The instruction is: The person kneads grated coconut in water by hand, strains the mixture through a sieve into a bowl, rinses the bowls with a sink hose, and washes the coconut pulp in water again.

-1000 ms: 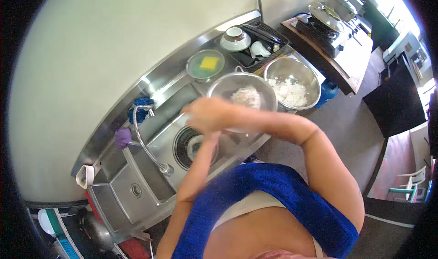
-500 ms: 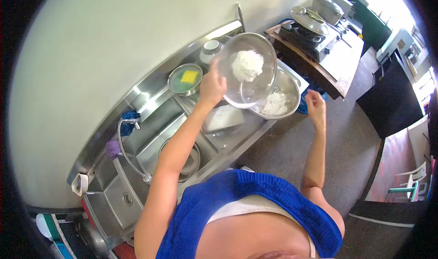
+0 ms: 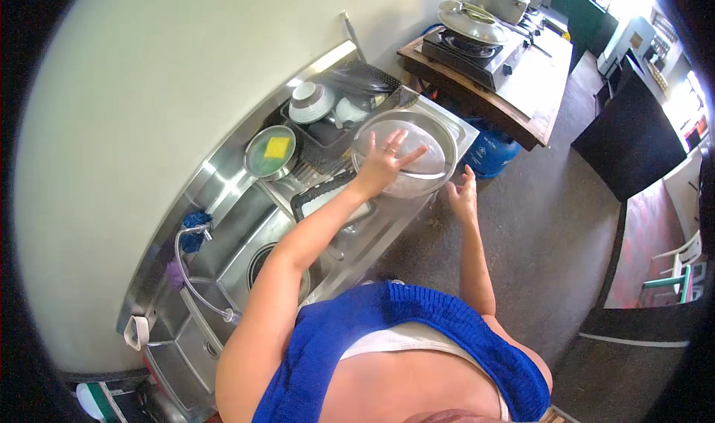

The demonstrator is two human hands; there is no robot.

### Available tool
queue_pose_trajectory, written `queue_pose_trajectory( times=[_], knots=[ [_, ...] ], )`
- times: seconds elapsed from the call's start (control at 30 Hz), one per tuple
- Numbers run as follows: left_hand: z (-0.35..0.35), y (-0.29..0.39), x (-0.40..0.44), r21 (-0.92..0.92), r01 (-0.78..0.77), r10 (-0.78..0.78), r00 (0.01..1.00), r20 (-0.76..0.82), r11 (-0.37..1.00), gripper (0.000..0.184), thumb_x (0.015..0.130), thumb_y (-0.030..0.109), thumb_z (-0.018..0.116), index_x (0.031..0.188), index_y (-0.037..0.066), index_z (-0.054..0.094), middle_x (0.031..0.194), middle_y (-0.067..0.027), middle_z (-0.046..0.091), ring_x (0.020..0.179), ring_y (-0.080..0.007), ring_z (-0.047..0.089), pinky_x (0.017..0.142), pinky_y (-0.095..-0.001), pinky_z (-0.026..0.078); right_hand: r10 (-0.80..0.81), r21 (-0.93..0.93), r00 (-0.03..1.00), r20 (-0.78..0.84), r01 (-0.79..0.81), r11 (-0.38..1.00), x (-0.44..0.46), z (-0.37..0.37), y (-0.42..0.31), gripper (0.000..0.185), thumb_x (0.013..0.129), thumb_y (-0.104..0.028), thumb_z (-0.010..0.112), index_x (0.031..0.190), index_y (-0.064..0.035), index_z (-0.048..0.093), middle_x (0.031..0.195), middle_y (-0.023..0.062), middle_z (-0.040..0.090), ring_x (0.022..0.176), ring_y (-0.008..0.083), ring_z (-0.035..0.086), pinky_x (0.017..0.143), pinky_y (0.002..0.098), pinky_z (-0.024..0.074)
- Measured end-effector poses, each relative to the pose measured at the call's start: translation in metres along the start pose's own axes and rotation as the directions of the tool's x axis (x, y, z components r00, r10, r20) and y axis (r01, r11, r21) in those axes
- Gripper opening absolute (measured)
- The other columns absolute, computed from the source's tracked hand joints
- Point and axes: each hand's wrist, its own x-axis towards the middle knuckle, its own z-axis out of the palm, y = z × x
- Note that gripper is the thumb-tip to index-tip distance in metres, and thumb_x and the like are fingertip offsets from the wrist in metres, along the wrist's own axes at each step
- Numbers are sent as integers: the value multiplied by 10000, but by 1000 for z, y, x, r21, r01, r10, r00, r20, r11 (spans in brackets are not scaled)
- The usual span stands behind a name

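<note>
My left hand [image 3: 385, 162] is spread over a clear, upturned bowl or cover [image 3: 424, 144], with its fingers apart and the palm on or just above it. That clear piece lies over the metal bowl [image 3: 449, 136] at the right end of the counter; the bowl's contents are hard to make out beneath it. To the right of the bowl, my right hand [image 3: 465, 195] hovers over the floor side with its fingers apart and nothing in it. A black-edged tray [image 3: 302, 203] with something white in it lies below my left forearm.
A green dish [image 3: 257, 158] holds a yellow sponge [image 3: 276, 147]. White bowls [image 3: 310, 104] sit in a dark rack behind. The steel sink [image 3: 179, 348] and hose faucet [image 3: 184, 270] are at left. A stove table [image 3: 521, 103] stands at the upper right, above a blue tank [image 3: 488, 151].
The clear bowl, lifted in my left hand half a second ago, now lies over the metal bowl. My left hand has opened on top. My right hand moved left, and the view shifted.
</note>
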Motion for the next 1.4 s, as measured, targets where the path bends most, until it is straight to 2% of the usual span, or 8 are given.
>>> queue_pose_trajectory(
  times=[0.5,0.67,0.8,0.97,1.07,1.13,1.2,1.4],
  knots=[
    [-87,-42,38,-359,214,-335,887,-319,908,758,654,-184,395,1271,230,541,1233,-208,537,1108,-361,545,936,-364,443,41,220,999,-23,-35,975,12,26,9,660,891,-260,559,1369,69,245,1370,274,319,1262,346,358,1027,383,316],
    [-103,-23,19,-286,173,-284,864,-415,942,732,647,-176,399,1249,207,565,1264,-179,522,1158,-335,515,977,-388,404,-335,-102,756,-563,339,935,14,13,-74,771,765,-17,589,1399,80,160,1449,280,185,1381,374,111,1124,414,95],
    [-87,-18,0,-338,203,-307,908,-287,919,711,629,-174,378,1240,135,568,1268,-147,527,1178,-308,505,1021,-372,364,-525,-143,835,-163,507,850,22,23,-109,844,720,47,565,1430,30,108,1485,230,143,1388,381,79,1127,419,80],
    [-80,-58,-23,-648,398,-690,667,-281,650,667,670,-158,408,1270,105,532,1233,-180,557,1168,-281,520,1011,-334,368,-535,-144,824,-184,516,844,-2,32,-105,538,760,19,565,1282,12,437,1289,240,463,1207,367,432,998,438,325],
    [-82,-84,-55,-809,455,-892,418,-174,371,547,691,-137,403,1196,10,557,1183,-156,587,1100,-250,562,947,-334,430,-294,55,919,263,290,955,-44,43,-96,221,829,-124,582,1001,13,600,968,191,632,857,314,612,742,410,457],
    [-113,-79,-65,-930,195,-947,23,320,-310,455,691,-121,423,1107,5,555,1026,-154,602,968,-291,596,868,-390,479,-79,-159,837,542,194,968,-58,57,-96,327,875,-277,546,1009,16,602,980,204,628,894,341,608,759,416,463],
    [-73,-137,-154,-914,171,-929,-15,370,-367,518,716,-114,440,1218,9,411,1133,-194,541,961,-336,576,718,-614,508,-226,-107,794,564,341,934,-68,87,-58,416,894,-337,508,1087,25,575,1041,244,607,985,387,575,838,444,446],
    [-162,-77,-323,-928,-179,-921,-162,356,-327,544,701,-55,463,1231,57,407,1105,-148,503,1012,-318,529,832,-633,463,-95,-64,819,565,158,985,-85,131,-51,554,912,-380,478,1240,67,463,1146,324,536,1136,424,493,950,436,391]
  ],
)
